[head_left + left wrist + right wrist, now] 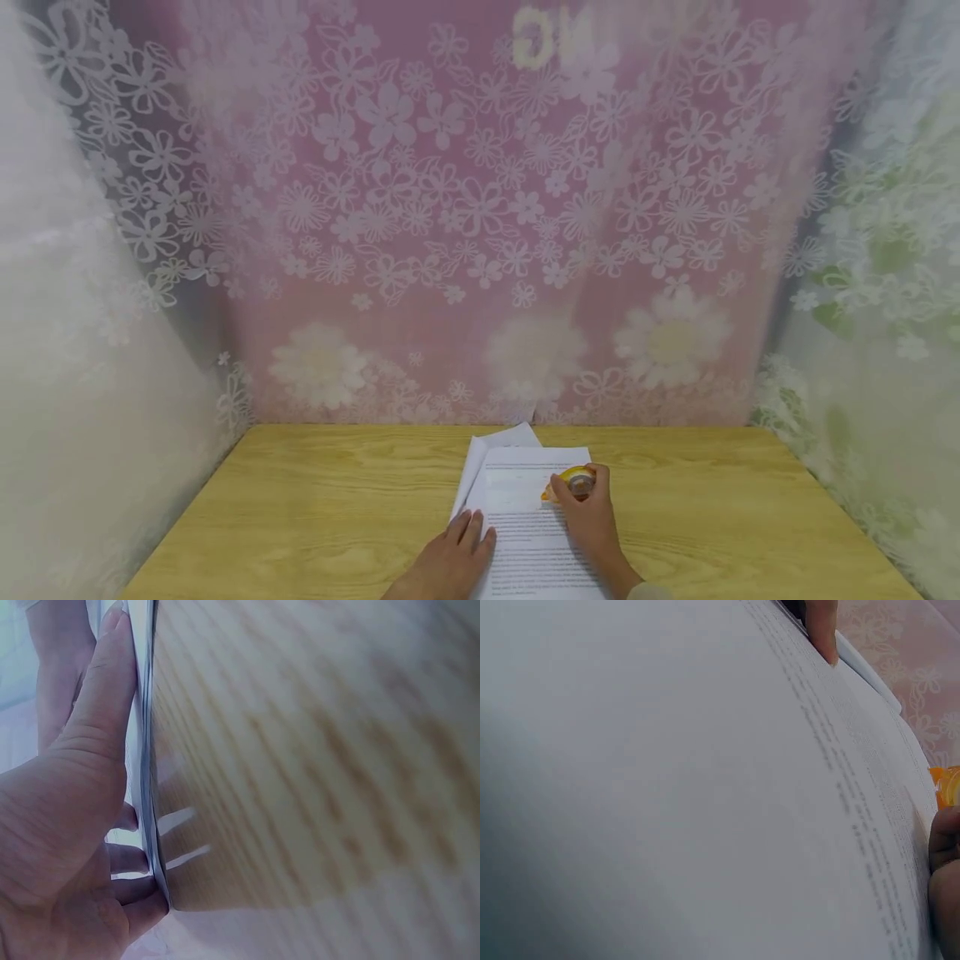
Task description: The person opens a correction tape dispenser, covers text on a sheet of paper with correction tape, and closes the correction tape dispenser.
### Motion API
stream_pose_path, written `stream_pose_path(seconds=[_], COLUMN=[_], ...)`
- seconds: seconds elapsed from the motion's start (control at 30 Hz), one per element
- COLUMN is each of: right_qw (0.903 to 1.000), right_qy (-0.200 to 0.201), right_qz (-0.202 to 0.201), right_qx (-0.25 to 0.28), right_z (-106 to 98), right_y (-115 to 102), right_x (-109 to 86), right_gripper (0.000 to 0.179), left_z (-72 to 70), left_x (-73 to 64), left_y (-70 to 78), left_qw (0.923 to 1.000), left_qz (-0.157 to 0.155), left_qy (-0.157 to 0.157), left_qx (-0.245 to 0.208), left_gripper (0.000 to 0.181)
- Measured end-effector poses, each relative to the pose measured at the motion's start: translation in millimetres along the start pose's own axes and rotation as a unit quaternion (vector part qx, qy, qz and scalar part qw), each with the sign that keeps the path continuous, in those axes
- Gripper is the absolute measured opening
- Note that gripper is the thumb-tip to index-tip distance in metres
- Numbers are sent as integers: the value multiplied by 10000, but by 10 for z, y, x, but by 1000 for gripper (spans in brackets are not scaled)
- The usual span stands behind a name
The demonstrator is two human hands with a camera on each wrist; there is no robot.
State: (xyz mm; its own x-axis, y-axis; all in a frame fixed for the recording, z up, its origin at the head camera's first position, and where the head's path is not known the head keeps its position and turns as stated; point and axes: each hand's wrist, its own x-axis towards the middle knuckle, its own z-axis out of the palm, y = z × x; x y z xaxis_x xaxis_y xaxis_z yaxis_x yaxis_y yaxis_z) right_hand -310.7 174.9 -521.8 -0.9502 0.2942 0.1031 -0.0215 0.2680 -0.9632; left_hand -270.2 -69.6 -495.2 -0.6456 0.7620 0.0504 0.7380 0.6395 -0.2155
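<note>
A printed sheet of paper [536,554] lies on the wooden table in the head view, with a blank white band across its upper lines. My right hand [597,525] pinches a yellow-orange correction tape dispenser [567,475] between thumb and fingers, its tip at the right end of that band. On the sheet's left edge, the extended fingers of my left hand [450,557] press down. The left wrist view shows the left hand [75,817] side-on, along the paper's edge. In the right wrist view, part of the dispenser [946,784] appears at the right edge.
Under the printed sheet, more white papers [517,433] stick out at the back left, one with a curled edge. The wood-grain table [330,492] spreads to both sides. A pink floral curtain [450,250] hangs behind it, with pale sheeting at left and right.
</note>
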Motion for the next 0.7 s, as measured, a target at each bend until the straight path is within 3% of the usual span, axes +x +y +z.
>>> stream_pose_path(seconds=[0.23, 0.43, 0.7], right_qw=[9988, 9978, 9969], right_qy=[285, 19, -89], right_qz=[-163, -414, -509], right_qx=[-372, -517, -595], right_z=[-12, 31, 83], right_y=[-11, -35, 0], right_x=[-57, -68, -60], right_gripper=[63, 56, 54], left_z=[57, 43, 39], left_x=[20, 20, 3], left_y=[17, 8, -3], left_qw=[9999, 9993, 9991], left_qz=[74, -142, -177], left_qy=[124, -180, -232], left_qx=[89, -288, -291], left_gripper=[91, 95, 96])
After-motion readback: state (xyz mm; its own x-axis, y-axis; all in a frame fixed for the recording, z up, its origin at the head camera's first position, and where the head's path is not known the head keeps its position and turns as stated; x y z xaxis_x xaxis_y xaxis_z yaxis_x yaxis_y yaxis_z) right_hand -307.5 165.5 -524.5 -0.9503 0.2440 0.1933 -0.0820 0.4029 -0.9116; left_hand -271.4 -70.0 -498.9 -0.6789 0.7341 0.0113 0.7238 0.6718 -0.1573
